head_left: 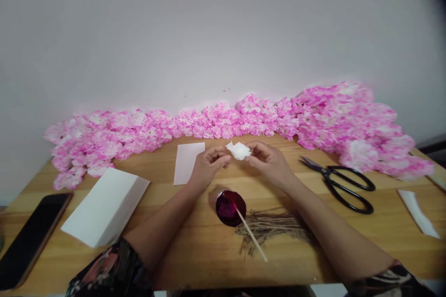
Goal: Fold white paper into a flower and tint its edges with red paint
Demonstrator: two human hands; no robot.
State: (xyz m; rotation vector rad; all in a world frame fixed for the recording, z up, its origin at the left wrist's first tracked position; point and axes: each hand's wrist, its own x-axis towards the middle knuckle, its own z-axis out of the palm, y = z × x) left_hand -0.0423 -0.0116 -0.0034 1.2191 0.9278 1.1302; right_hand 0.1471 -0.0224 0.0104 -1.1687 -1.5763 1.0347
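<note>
A small white paper flower (239, 151) with ruffled layers is held up between my two hands over the middle of the table. My left hand (213, 161) pinches its left edge, and my right hand (266, 160) has the right edge between thumb and fingers. Below them stands a small round dish of dark magenta dye (228, 208) with a thin wooden stick (252, 236) leaning out of it. A bundle of thin brown twisted ties or stems (275, 226) lies just right of the dish, partly behind my right forearm.
Pink-and-white paper flowers (223, 120) are heaped along the wall side. Black-handled scissors (339, 183) and a white paper strip (418, 213) lie to the right. Leftward are a stack of white paper (101, 206), a phone (33, 239) and a flat white sheet (186, 162).
</note>
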